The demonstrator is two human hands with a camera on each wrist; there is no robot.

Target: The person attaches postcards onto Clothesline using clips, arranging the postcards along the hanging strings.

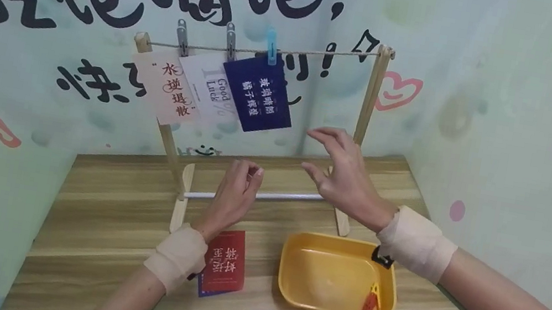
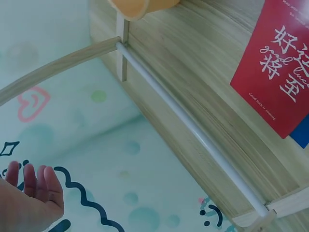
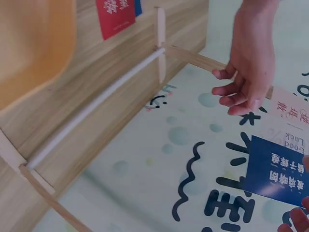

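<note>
A dark blue card (image 1: 258, 93) hangs from the cord by a light blue clothespin (image 1: 271, 47). Left of it, a white "Good Luck" card (image 1: 211, 89) and a pale pink card (image 1: 169, 89) hang too, with grey clothespins (image 1: 182, 37) at the top. My right hand (image 1: 345, 175) is just right of the blue card, thumb and fingers spread apart, holding nothing. Lower down, my left hand (image 1: 237, 188) is in front of the rack's white rod (image 1: 288, 197), its fingers loosely bent and nothing in them. In the right wrist view, the left hand (image 3: 252, 58) appears near the pink card.
A yellow bin (image 1: 337, 244) on the wooden table (image 1: 99, 238) holds a red clothespin (image 1: 369, 302) and a yellow clothespin (image 1: 377, 292). Beside my left wrist, a red card (image 1: 230, 262) lies over a blue one (image 1: 214, 294). Wooden posts (image 1: 371, 98) carry the cord, close to the printed wall.
</note>
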